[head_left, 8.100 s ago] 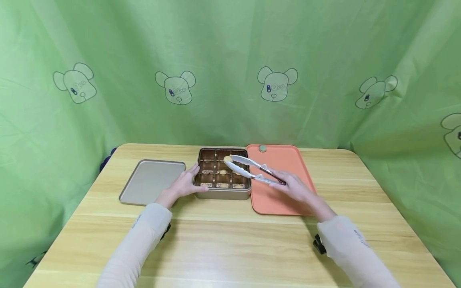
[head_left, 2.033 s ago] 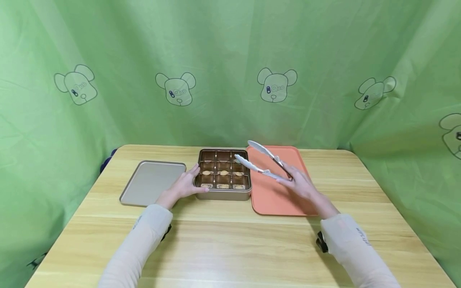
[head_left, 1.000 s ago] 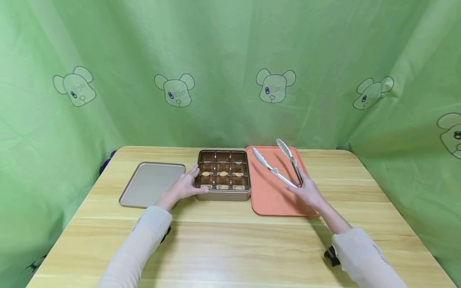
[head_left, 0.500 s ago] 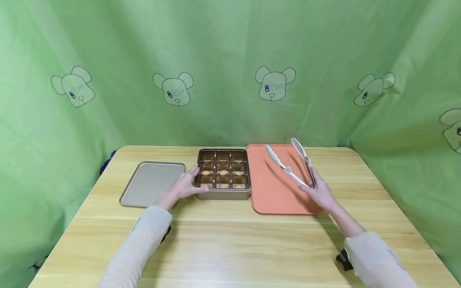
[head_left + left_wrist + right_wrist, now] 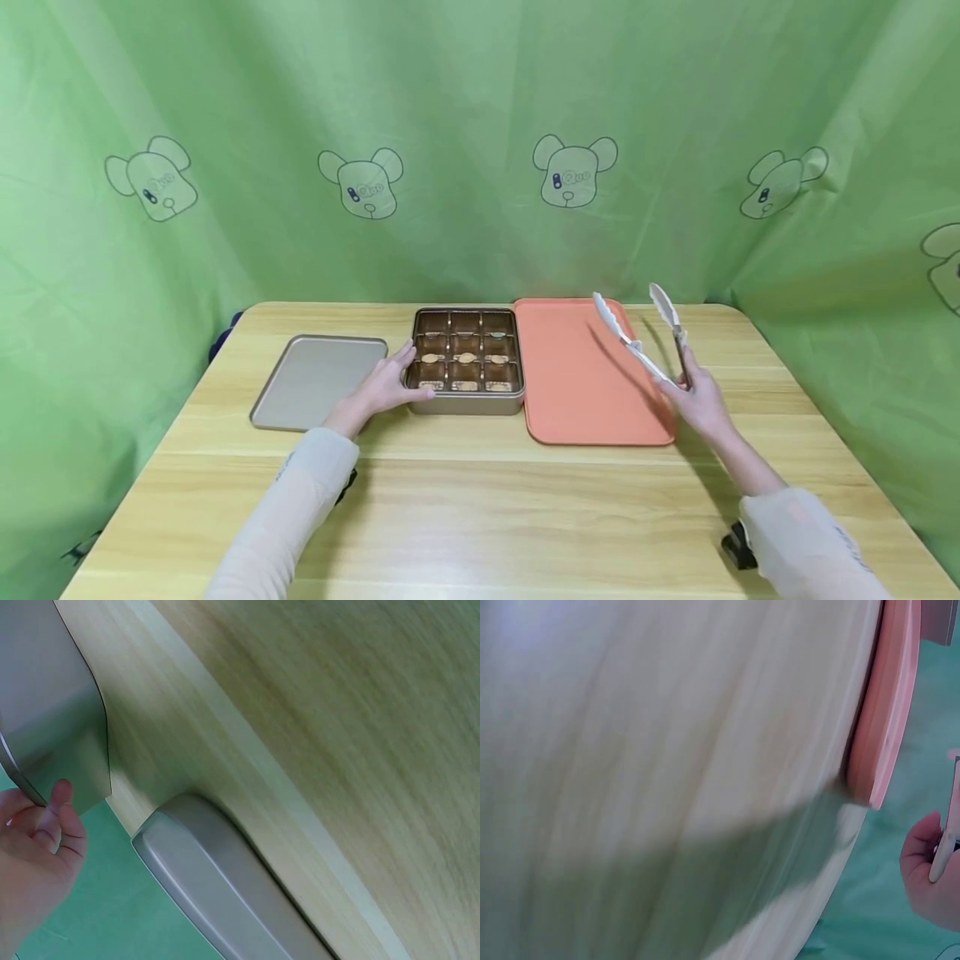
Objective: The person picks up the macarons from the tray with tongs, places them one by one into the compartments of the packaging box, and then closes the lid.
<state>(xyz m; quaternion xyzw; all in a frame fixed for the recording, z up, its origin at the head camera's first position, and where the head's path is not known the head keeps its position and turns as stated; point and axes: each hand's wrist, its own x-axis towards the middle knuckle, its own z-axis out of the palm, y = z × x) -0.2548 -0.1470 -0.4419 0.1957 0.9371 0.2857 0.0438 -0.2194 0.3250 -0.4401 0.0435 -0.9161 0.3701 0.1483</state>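
My left hand (image 5: 382,385) grips the left front corner of a square metal tin (image 5: 465,405) with a grid of compartments. In the left wrist view, its fingers (image 5: 60,793) bend at the tin's rim. Several tan round pieces (image 5: 467,358) lie in the front and middle rows, and a pale green one (image 5: 498,335) shows toward the back right. My right hand (image 5: 701,402) holds metal tongs (image 5: 627,337) with dark handle sides. The tongs' arms are spread with nothing between the tips, raised over the right side of the orange tray (image 5: 577,375).
The tray stands against the tin's right side, with no piece on it. Left of the tin lies a flat, rimmed metal lid (image 5: 318,379). Green curtain (image 5: 465,233) closes off the back and sides of the wooden table (image 5: 480,500).
The tongs held a tan piece over the tin earlier; the green piece has gone from tray to tin. My right hand has since moved rightward with the tongs. My left hand stays put.
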